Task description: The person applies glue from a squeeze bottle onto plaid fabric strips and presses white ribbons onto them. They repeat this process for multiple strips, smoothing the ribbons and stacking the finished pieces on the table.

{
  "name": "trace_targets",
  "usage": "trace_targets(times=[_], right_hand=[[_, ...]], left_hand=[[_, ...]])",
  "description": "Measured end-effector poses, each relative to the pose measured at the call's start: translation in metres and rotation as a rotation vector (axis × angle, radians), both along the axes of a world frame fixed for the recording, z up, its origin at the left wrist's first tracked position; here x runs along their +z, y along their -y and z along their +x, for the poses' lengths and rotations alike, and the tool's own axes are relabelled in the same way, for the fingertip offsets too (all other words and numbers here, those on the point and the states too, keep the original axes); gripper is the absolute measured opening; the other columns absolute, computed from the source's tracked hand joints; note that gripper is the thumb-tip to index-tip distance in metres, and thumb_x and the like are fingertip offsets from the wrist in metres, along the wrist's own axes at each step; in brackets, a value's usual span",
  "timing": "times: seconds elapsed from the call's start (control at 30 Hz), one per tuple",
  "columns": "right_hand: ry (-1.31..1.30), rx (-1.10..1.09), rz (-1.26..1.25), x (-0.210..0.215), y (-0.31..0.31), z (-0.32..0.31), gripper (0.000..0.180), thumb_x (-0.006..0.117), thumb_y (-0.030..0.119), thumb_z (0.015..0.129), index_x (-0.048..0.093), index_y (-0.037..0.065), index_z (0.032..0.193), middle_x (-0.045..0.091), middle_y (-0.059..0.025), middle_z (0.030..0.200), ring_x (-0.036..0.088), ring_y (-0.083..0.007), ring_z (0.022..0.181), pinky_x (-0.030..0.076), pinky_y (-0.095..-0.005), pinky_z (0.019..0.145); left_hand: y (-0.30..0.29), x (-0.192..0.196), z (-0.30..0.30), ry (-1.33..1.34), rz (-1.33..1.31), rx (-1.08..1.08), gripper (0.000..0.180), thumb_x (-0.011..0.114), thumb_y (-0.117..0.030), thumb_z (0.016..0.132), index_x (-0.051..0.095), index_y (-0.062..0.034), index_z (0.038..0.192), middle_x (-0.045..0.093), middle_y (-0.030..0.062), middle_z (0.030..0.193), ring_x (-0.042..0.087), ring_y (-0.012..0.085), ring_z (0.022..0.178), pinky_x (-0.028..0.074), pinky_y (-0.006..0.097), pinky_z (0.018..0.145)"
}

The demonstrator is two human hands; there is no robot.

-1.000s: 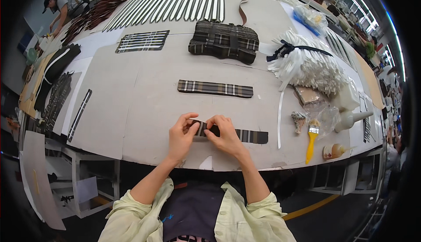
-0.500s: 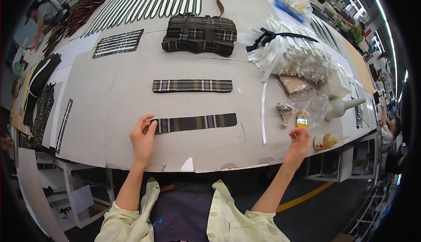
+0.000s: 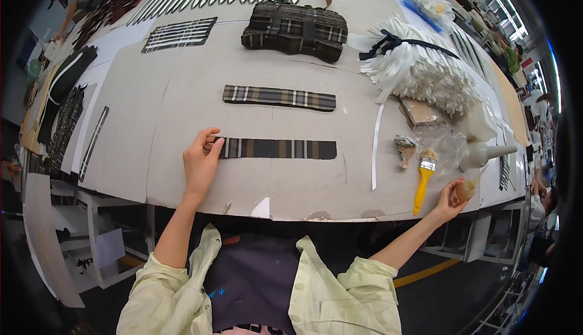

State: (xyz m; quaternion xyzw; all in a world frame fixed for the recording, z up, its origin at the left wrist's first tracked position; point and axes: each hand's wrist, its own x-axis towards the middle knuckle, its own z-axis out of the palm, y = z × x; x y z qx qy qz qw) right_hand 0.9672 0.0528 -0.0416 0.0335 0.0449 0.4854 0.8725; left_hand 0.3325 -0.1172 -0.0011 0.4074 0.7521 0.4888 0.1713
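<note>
My left hand (image 3: pixel 201 162) is at the left end of a dark plaid fabric strip (image 3: pixel 279 148), thumb and fingers pinching its tip. The strip lies flat on the table in front of me. Away to the right, my right hand (image 3: pixel 448 204) has its fingers wrapped around a small squeeze bottle (image 3: pixel 466 190) with amber contents and a narrow nozzle. Just left of that hand rests a flat brush (image 3: pixel 424 180) with a yellow handle. A second plaid strip (image 3: pixel 279 97) lies beyond the first, roughly parallel to it.
A tied plaid bundle (image 3: pixel 296 30) and a heap of white strips (image 3: pixel 419 71) sit farther back. One white strip (image 3: pixel 377 146) lies alone. A pale spouted bottle (image 3: pixel 480 156) stands at right near crumpled clear plastic (image 3: pixel 443 143). Another person (image 3: pixel 79 4) works at far left.
My right hand has moved right, from beside the brush to the amber bottle, and closed around it; the bottle is now more upright. My left hand stays at the strip's end. The view has shifted.
</note>
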Motion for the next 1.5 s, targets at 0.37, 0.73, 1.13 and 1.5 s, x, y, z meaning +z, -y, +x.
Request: trace_targets(times=[0.37, 0.73, 1.13, 1.5], right_hand=[[1.111, 0.405, -0.062, 0.052, 0.121, -0.331, 0.083, 0.081, 0.034, 0.082, 0.038, 0.007, 0.149, 0.043, -0.0211, 0.150, 0.042, -0.0433, 0.139, 0.035, -0.0542, 0.117], [1.641, 0.330, 0.217, 0.048, 0.143, -0.458, 0.079, 0.089, 0.010, 0.073, 0.039, 0.001, 0.132, 0.055, -0.0308, 0.134, 0.059, -0.0350, 0.122, 0.049, -0.0404, 0.101], [1.749, 0.228, 0.165, 0.049, 0.154, -0.477, 0.067, 0.087, 0.024, 0.079, 0.042, 0.003, 0.125, 0.061, -0.0267, 0.131, 0.062, -0.0273, 0.113, 0.048, -0.0351, 0.097], [1.705, 0.172, 0.143, 0.051, 0.157, -0.481, 0.054, 0.081, 0.024, 0.085, 0.052, -0.004, 0.121, 0.064, -0.0280, 0.126, 0.065, -0.0249, 0.104, 0.052, -0.0343, 0.090]], left_hand=[[0.024, 0.001, -0.033, -0.565, 0.175, 0.046, 0.024, 0.063, 0.004, 0.086, 0.068, -0.0037, 0.109, 0.063, 0.0120, 0.111, 0.060, 0.0288, 0.104, 0.051, 0.037, 0.083], [0.052, 0.000, -0.030, -0.760, 0.067, -0.343, 0.034, 0.066, 0.002, 0.078, 0.068, -0.0014, 0.112, 0.064, 0.0053, 0.126, 0.055, 0.0294, 0.118, 0.042, 0.046, 0.099], [0.049, -0.002, -0.033, -0.693, 0.055, -0.350, 0.031, 0.069, -0.002, 0.080, 0.067, -0.0005, 0.111, 0.064, 0.0062, 0.127, 0.054, 0.0301, 0.120, 0.040, 0.047, 0.101], [0.048, 0.000, -0.031, -0.686, 0.039, -0.339, 0.028, 0.070, -0.005, 0.082, 0.068, -0.0018, 0.110, 0.066, 0.0063, 0.124, 0.056, 0.0299, 0.118, 0.042, 0.047, 0.098]])
